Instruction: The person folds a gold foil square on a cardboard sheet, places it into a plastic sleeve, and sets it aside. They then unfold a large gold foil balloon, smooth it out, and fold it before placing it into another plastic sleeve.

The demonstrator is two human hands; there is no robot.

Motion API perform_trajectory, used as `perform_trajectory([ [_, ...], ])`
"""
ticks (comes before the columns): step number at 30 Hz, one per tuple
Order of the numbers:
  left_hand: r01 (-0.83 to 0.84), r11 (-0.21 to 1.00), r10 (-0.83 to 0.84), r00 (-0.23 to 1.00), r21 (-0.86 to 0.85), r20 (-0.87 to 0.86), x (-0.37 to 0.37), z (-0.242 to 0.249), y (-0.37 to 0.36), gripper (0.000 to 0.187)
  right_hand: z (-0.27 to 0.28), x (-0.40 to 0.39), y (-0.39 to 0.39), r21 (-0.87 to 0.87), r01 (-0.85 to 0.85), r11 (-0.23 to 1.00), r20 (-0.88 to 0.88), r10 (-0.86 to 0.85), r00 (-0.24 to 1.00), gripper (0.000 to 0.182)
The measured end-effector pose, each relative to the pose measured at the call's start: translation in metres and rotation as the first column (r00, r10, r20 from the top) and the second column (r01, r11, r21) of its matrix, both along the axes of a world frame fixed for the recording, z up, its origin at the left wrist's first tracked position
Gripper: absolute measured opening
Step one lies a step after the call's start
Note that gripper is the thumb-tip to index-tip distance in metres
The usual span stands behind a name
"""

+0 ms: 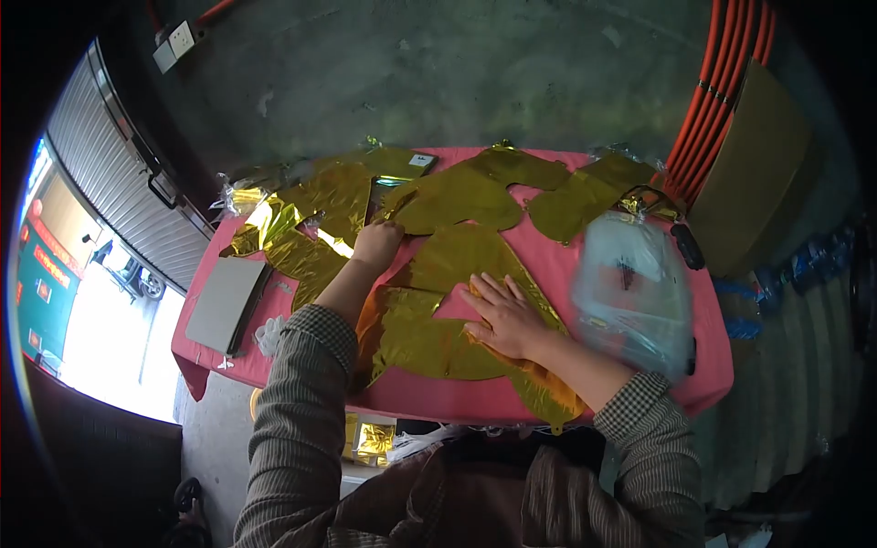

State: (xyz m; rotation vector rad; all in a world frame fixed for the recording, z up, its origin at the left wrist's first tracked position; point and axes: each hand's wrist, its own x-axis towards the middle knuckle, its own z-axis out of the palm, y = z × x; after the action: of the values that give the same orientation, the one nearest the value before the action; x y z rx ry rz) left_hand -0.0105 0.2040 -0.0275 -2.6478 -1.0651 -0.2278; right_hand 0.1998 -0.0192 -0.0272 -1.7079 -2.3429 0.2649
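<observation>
A flat gold foil balloon (438,342) with a hole in its middle lies spread on the pink-covered table in front of me. My right hand (504,318) rests flat on it beside the hole, fingers spread. Farther left, my left hand (378,245) is closed, its fingers curled at the edge of another gold foil balloon (448,203); the fingertips are hidden. More crumpled gold foil (333,201) lies to the left of that hand, with a dark flat packet (388,190) partly under the foil.
A clear plastic-wrapped bundle (633,283) stands on the table's right side, near a black object (687,247). At the left lie a grey flat box (226,304) and a small white bundle (269,336). The pink tablecloth (438,391) hangs over the front edge.
</observation>
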Motion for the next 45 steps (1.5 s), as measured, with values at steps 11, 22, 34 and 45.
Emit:
perform_trajectory([
  [11,0.045,0.868,0.294,0.756,-0.495,0.585,0.000,0.052,0.038,0.020,-0.006,0.001,0.001,-0.001,-0.003,1.000,0.004,0.003,1.000,0.061],
  [22,0.195,0.933,-0.285,0.913,0.301,0.293,0.045,0.114,-0.004,0.014,0.071,0.019,0.080,0.319,0.274,0.907,-0.495,-0.087,0.864,0.069],
  [34,-0.118,0.992,0.082,0.894,0.055,0.441,0.042,0.082,-0.015,0.024,0.056,0.021,0.177,0.453,0.306,0.837,-0.427,-0.098,0.899,0.010],
  [45,0.280,0.955,-0.227,0.904,-0.101,0.361,0.060,0.034,-0.048,0.029,0.067,0.023,0.173,0.353,0.337,0.873,-0.430,-0.169,0.887,0.019],
])
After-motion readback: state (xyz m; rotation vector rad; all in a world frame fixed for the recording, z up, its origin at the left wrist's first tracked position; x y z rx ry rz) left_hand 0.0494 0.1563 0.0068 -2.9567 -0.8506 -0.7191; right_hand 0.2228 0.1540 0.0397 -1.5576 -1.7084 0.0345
